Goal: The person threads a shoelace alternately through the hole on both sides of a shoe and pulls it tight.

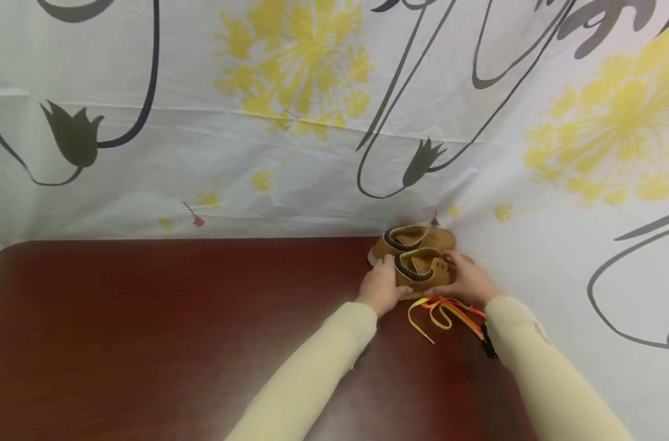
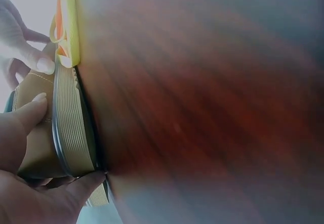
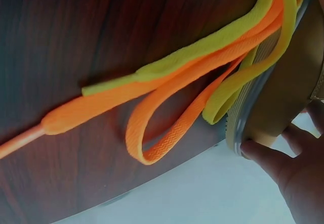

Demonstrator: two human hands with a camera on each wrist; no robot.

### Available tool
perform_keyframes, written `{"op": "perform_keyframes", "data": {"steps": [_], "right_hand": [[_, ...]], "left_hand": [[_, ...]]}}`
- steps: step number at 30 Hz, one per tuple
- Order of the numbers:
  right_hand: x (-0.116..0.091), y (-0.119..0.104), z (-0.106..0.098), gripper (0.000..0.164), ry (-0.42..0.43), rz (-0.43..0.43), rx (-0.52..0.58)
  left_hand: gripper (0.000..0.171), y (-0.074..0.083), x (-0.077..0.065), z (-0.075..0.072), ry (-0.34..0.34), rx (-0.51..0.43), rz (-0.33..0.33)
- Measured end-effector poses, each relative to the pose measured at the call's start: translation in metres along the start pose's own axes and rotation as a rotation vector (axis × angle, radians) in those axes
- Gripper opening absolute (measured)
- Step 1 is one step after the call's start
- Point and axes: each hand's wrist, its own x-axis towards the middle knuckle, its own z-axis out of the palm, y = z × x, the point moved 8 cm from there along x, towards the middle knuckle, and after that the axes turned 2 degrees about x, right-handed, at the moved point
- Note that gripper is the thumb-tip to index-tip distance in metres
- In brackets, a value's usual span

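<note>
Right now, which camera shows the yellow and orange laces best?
The right wrist view: the laces look largest there, their orange loop clear. The head view shows them small, beside the near shoe; the left wrist view catches only part, at its top edge.

The table (image 1: 174,331) is viewed from above and well back by the head camera, which is faced forward and down over both sleeves (image 1: 306,373) toward its far right corner. By the left-wrist camera, the near shoe (image 1: 430,283) is seen from close by, low along its sole, with the tabletop at right. By the right-wrist camera, the laces (image 3: 101,105) are looked at very closely. Shoe and laces are shared by all three views
</note>
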Motion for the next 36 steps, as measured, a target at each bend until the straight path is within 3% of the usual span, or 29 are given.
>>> {"op": "perform_keyframes", "data": {"steps": [14, 19, 26, 36], "right_hand": [[-0.005, -0.035, 0.006, 0.109, 0.049, -0.119, -0.101], [-0.009, -0.051, 0.01, 0.106, 0.028, -0.12, -0.121], [-0.013, -0.065, 0.017, 0.106, 0.004, -0.117, -0.115], [-0.017, -0.096, 0.027, 0.097, 0.045, -0.175, -0.152]], "left_hand": [[0.075, -0.019, -0.016, -0.021, 0.031, -0.025, 0.032], [0.082, -0.027, -0.022, -0.03, 0.043, 0.005, 0.044], [0.068, -0.04, -0.032, -0.042, 0.044, -0.005, 0.042], [0.07, -0.061, -0.046, -0.061, 0.033, -0.028, 0.039]]}}
